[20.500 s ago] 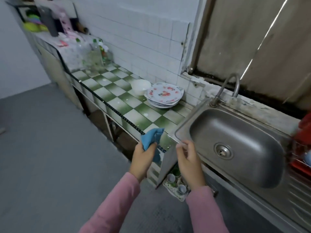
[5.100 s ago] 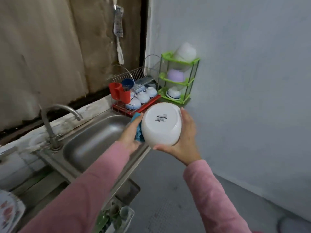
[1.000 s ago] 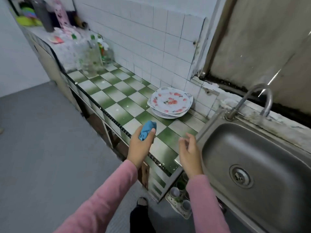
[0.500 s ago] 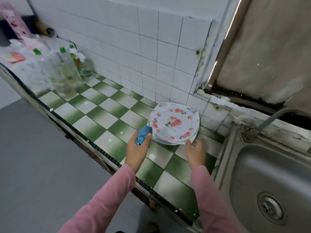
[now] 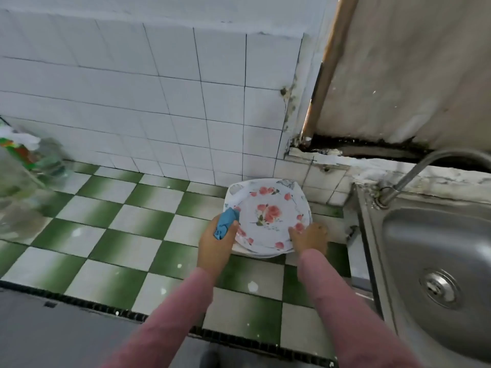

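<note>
Gripping a bunched blue cloth (image 5: 225, 225) in curled fingers, the left hand (image 5: 215, 243) is sitting against the left rim of the floral plate (image 5: 268, 216), with the cloth lying over that rim; the right hand (image 5: 309, 239) is taking hold of the same plate at its lower right edge, its thumb lying on the upper face and its fingers curling round the rim; the floral plate is resting on top of a small stack (image 5: 261, 253) of plates, whose lower edges are just peeking out beneath it; the stack is standing on the green and white checked table (image 5: 119, 235), close to the white tiled wall (image 5: 159, 102) and just left of the steel sink (image 5: 435, 248); a curved tap (image 5: 414, 171) is rising behind the sink; blurred bottles (image 5: 24, 166) are standing well apart at the far left; both pink sleeves (image 5: 332, 301) are reaching in from below.
</note>
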Demonstrator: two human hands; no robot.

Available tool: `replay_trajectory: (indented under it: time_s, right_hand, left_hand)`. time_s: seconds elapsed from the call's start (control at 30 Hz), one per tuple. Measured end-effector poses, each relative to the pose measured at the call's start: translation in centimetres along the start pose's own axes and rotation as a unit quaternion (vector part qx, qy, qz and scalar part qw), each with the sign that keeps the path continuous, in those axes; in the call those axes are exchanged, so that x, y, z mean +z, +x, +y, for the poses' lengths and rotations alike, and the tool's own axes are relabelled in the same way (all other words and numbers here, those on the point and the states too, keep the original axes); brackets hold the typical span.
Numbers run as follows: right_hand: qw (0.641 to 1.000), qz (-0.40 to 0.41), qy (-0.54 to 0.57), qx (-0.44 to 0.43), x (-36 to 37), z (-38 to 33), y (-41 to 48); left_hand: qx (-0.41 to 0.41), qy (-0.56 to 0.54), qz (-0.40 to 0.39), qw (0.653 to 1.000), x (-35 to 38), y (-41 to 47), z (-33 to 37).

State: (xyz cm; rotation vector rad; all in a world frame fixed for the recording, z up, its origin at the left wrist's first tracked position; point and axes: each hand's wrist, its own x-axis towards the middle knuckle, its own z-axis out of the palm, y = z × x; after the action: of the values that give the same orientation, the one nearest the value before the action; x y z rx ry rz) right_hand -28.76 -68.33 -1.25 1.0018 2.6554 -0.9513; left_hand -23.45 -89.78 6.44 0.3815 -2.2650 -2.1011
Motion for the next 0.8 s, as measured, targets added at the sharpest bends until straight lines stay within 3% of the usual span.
replay_trajectory:
  time_s: [0.33,0.57,0.8]
  right_hand:
    - [0.997,0.036,-0.033,0.054,0.5,-1.6,-0.8]
    - [0.980,0.007,0.149,0.134,-0.3,-0.2,-0.4]
    - [0.973,0.002,0.186,0.140,-3.1,1.1,-0.3]
  left_hand:
    - [0.020,0.041,-0.069,0.997,-2.5,5.8,1.4]
    - [0.015,0.045,-0.085,0.995,-2.8,7.3,0.9]
    - [0.019,0.046,-0.083,0.995,-2.7,8.1,1.2]
